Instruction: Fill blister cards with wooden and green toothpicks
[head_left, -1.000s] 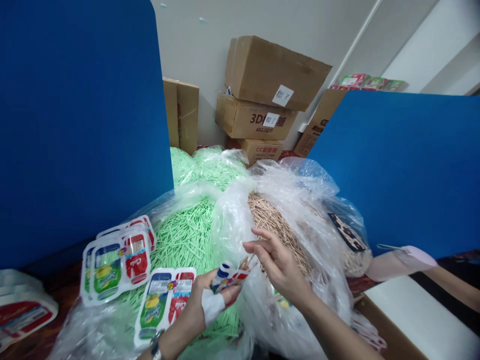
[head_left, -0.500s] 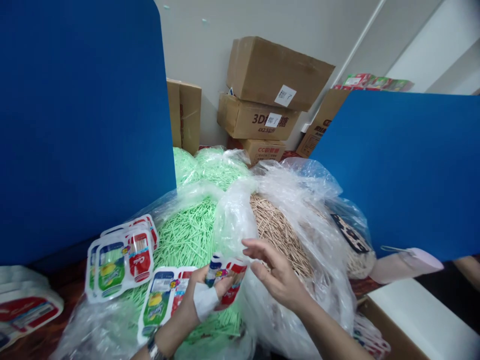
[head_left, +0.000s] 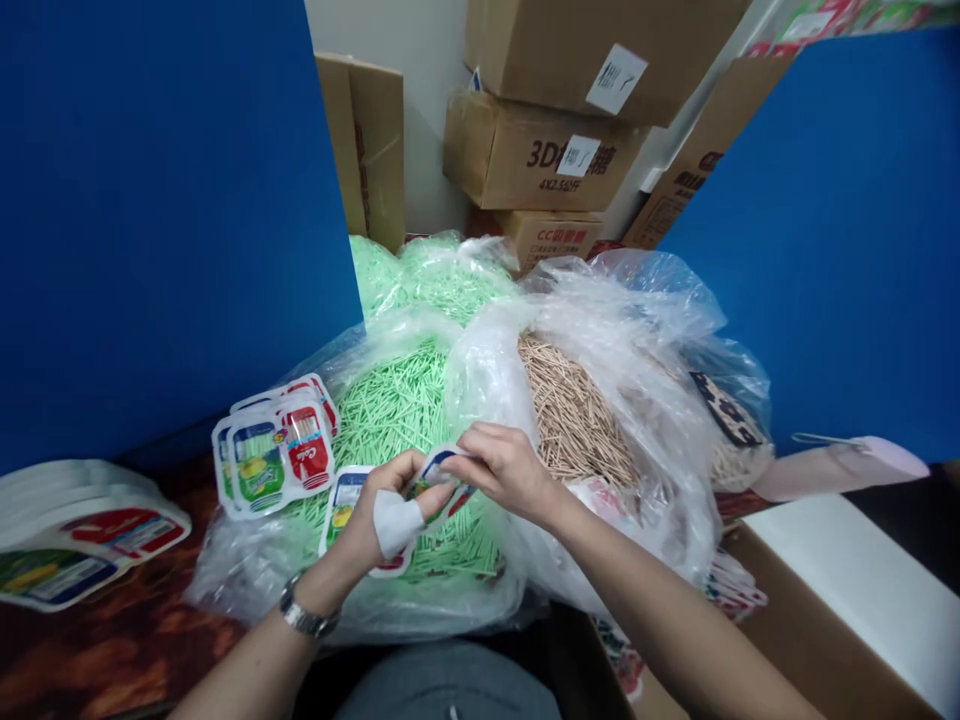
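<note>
Both hands meet over the green sticks (head_left: pixel 397 400), at the front of a clear plastic bag. My left hand (head_left: pixel 394 500), with white tape or cloth round the thumb base, is closed on a small printed candy pack (head_left: pixel 435 470). My right hand (head_left: pixel 502 465) pinches the same pack from its right side; the fingers cover much of it. Under my left wrist lies another candy pack (head_left: pixel 343 515), partly hidden. To the left, a few red and green packs (head_left: pixel 274 450) overlap on the bag. Brown sticks (head_left: pixel 577 415) fill an open bag right of my hands.
A stack of white-edged packs (head_left: pixel 90 530) stands at far left. Blue panels (head_left: pixel 172 220) rise on both sides. Cardboard boxes (head_left: pixel 547 150) are piled behind the bags. At right are a pale pink scoop-like object (head_left: pixel 847 465) and an open carton (head_left: pixel 847 600).
My right hand has moved left from open air and closed on the candy pack held in my left. The view has tipped downward.
</note>
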